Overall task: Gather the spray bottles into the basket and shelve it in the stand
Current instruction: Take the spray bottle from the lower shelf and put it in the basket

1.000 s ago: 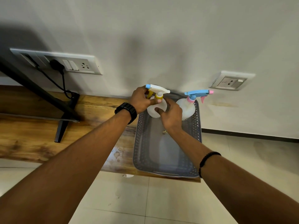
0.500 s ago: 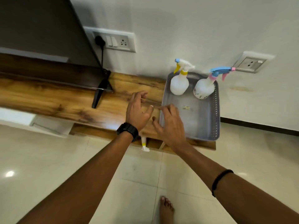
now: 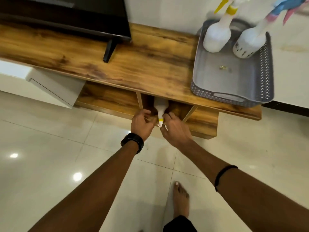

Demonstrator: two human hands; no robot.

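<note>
My bare foot point(image 3: 181, 200) stands nearest on the tiled floor point(image 3: 50, 164). Both arms have dropped from the stand's top, where half a second ago they hovered beside the basket, to the open shelf under it. My left hand point(image 3: 142, 123) and right hand point(image 3: 175, 129) curl in from either side of a third spray bottle point(image 3: 160, 108), which stands in the middle compartment with its yellow collar and trigger head towards me. Fingers touch the neck, but whether the grip is closed I cannot tell; the trigger is hidden between my hands. Farther, on the right of the wooden stand point(image 3: 133, 64), the grey basket point(image 3: 265, 84) holds the yellow-trigger bottle point(image 3: 217, 36) and blue-trigger bottle point(image 3: 249, 42) upright at its far end. Judgement: two gathered, this one goes in next, then basket gets shelved.
</note>
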